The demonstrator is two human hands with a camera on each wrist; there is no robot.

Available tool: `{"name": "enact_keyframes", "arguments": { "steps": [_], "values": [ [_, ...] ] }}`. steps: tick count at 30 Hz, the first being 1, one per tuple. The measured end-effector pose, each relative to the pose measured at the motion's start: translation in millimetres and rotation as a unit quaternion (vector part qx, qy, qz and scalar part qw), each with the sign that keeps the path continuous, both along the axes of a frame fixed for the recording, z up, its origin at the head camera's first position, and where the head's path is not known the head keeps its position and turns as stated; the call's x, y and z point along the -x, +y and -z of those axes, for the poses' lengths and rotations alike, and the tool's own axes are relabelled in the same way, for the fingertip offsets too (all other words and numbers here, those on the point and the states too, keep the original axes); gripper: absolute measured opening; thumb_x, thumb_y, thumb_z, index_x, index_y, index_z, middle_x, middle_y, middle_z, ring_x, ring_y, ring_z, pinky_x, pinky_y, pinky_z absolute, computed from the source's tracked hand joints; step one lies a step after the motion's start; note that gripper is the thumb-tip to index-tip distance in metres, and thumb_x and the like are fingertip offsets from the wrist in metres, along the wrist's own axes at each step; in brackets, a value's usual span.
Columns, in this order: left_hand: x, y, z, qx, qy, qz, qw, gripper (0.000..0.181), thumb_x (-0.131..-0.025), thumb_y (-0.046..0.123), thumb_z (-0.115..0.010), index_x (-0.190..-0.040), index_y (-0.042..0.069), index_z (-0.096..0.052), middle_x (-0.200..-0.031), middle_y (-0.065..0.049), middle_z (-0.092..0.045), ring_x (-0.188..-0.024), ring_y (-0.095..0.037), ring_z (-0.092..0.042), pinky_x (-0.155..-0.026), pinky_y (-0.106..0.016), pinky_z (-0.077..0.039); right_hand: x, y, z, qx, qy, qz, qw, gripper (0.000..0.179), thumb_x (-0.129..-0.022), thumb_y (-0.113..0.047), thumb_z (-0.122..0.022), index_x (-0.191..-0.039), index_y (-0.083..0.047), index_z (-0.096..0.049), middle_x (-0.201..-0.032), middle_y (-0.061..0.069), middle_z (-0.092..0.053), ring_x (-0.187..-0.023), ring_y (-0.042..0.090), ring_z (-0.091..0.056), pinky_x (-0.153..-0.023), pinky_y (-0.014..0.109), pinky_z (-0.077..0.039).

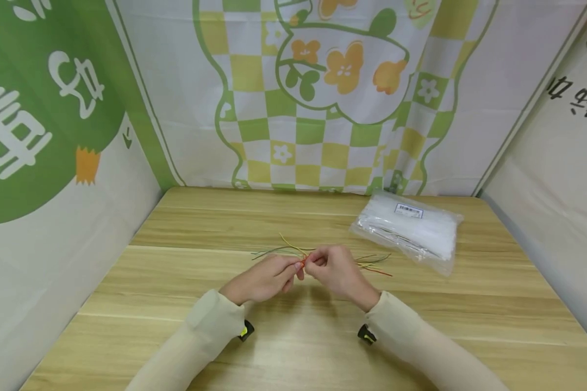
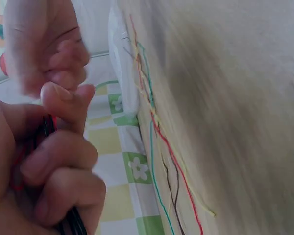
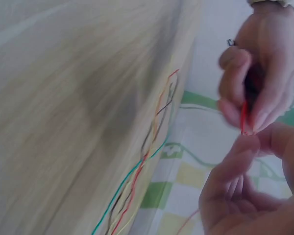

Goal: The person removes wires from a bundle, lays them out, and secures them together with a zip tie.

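My left hand [image 1: 269, 278] curls round a bundle of black and red wires [image 2: 49, 128], its thumb and forefinger close together at the front. Facing it, my right hand [image 1: 339, 271] pinches a thin red wire [image 3: 243, 117] between thumb and fingertips, right at the left hand's fingertips. Both hands are held above the table, and in the left wrist view the right hand is blurred. Behind them on the wood lie several loose thin wires [image 2: 179, 169] in red, green, yellow and dark colours, crossing near their middle. The fingers hide most of the gripped bundle.
A clear plastic bag [image 1: 411, 231] with white contents and a barcode label lies at the back right of the wooden table [image 1: 176, 336]. Printed cloth [image 1: 323, 146] hangs along the back edge and both sides. Dark wrist straps [image 1: 246, 330] show below the sleeves.
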State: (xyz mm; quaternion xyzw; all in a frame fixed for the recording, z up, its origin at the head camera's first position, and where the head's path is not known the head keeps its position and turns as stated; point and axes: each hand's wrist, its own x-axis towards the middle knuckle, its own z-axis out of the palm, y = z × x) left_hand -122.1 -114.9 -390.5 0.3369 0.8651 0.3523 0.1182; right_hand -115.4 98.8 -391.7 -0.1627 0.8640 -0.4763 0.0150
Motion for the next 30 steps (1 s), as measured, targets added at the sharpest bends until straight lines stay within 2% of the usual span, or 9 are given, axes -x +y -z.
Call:
{"name": "enact_keyframes", "arguments": {
  "steps": [3, 5, 9, 13, 18, 22, 25, 27, 30],
  "values": [
    [0.3, -4.5, 0.3, 0.011, -0.003, -0.030, 0.9995, 0.040, -0.117, 0.020, -0.036, -0.101, 0.003, -0.069, -0.060, 0.007, -0.050, -0.052, -0.006, -0.041, -0.064, -0.025, -0.043, 0.2, 2.0, 2.6, -0.018, -0.005, 0.041, 0.9990, 0.008, -0.086, -0.008, -0.069, -0.082, -0.007, -0.076, -0.073, 0.001, -0.071, -0.060, 0.008, -0.055, -0.055, 0.022, -0.045],
    [0.7, -7.0, 1.6, 0.018, 0.002, -0.035, 0.9992, 0.038, -0.116, 0.017, -0.036, -0.098, 0.004, -0.067, -0.061, 0.007, -0.049, -0.053, -0.006, -0.041, -0.063, -0.025, -0.042, 0.3, 4.0, 5.0, -0.044, -0.005, 0.057, 0.9974, 0.007, -0.085, -0.011, -0.071, -0.079, -0.009, -0.074, -0.068, -0.002, -0.067, -0.057, 0.007, -0.053, -0.053, 0.022, -0.043],
    [1.2, -6.6, 4.1, 0.022, 0.021, -0.005, 0.9995, 0.034, -0.115, 0.012, -0.037, -0.096, 0.006, -0.064, -0.063, 0.008, -0.049, -0.056, -0.003, -0.043, -0.064, -0.023, -0.043, 0.2, 6.6, 6.9, -0.062, -0.003, 0.061, 0.9962, 0.009, -0.086, -0.016, -0.070, -0.079, -0.011, -0.072, -0.063, -0.003, -0.064, -0.053, 0.008, -0.052, -0.050, 0.023, -0.041],
    [0.6, -2.3, 5.4, 0.005, 0.019, 0.012, 0.9997, 0.032, -0.115, 0.011, -0.038, -0.097, 0.005, -0.064, -0.063, 0.006, -0.052, -0.056, -0.002, -0.044, -0.062, -0.022, -0.042, 0.1, 7.0, 6.0, -0.020, -0.010, 0.057, 0.9981, 0.010, -0.089, -0.015, -0.071, -0.082, -0.009, -0.072, -0.068, 0.000, -0.070, -0.056, 0.009, -0.059, -0.051, 0.024, -0.045],
    [0.6, -2.8, 5.1, 0.012, 0.005, 0.007, 0.9999, 0.032, -0.115, 0.010, -0.038, -0.100, 0.002, -0.065, -0.065, 0.004, -0.060, -0.059, -0.007, -0.053, -0.062, -0.023, -0.044, 1.5, 9.2, 4.5, -0.021, -0.010, 0.024, 0.9994, 0.008, -0.090, -0.010, -0.074, -0.083, -0.009, -0.071, -0.072, 0.000, -0.074, -0.062, 0.009, -0.065, -0.054, 0.023, -0.049],
    [2.2, -12.9, 3.3, 0.034, -0.001, -0.007, 0.9994, 0.033, -0.115, 0.011, -0.039, -0.096, 0.003, -0.063, -0.066, 0.004, -0.063, -0.063, -0.012, -0.058, -0.064, -0.025, -0.044, 4.3, 17.6, 2.8, -0.062, 0.027, 0.008, 0.9976, 0.009, -0.086, -0.001, -0.073, -0.081, -0.007, -0.069, -0.074, 0.002, -0.071, -0.064, 0.007, -0.061, -0.057, 0.021, -0.049],
    [3.8, -20.6, 3.0, 0.039, -0.008, -0.005, 0.9992, 0.033, -0.115, 0.011, -0.039, -0.095, 0.003, -0.064, -0.065, 0.004, -0.063, -0.060, -0.011, -0.054, -0.064, -0.025, -0.043, 5.6, 25.6, 2.9, -0.073, 0.046, -0.009, 0.9962, 0.012, -0.091, 0.001, -0.075, -0.083, -0.005, -0.069, -0.076, 0.006, -0.072, -0.065, 0.010, -0.065, -0.059, 0.021, -0.052],
    [4.7, -23.9, 4.1, 0.034, -0.010, 0.000, 0.9994, 0.030, -0.115, 0.010, -0.039, -0.101, 0.003, -0.065, -0.064, 0.004, -0.062, -0.057, -0.008, -0.050, -0.064, -0.025, -0.042, 6.0, 29.7, 4.0, -0.065, 0.049, -0.029, 0.9963, 0.011, -0.094, -0.001, -0.076, -0.086, -0.005, -0.070, -0.079, 0.009, -0.075, -0.067, 0.015, -0.069, -0.060, 0.022, -0.055],
    [5.1, -24.5, 6.6, 0.023, -0.018, 0.003, 0.9996, 0.028, -0.115, 0.012, -0.039, -0.119, 0.003, -0.065, -0.064, 0.005, -0.061, -0.054, -0.006, -0.046, -0.062, -0.024, -0.042, 7.0, 32.3, 7.7, -0.054, 0.053, -0.066, 0.9950, 0.007, -0.097, -0.006, -0.075, -0.091, -0.006, -0.072, -0.084, 0.012, -0.077, -0.068, 0.021, -0.072, -0.060, 0.023, -0.057]
  ]
}}
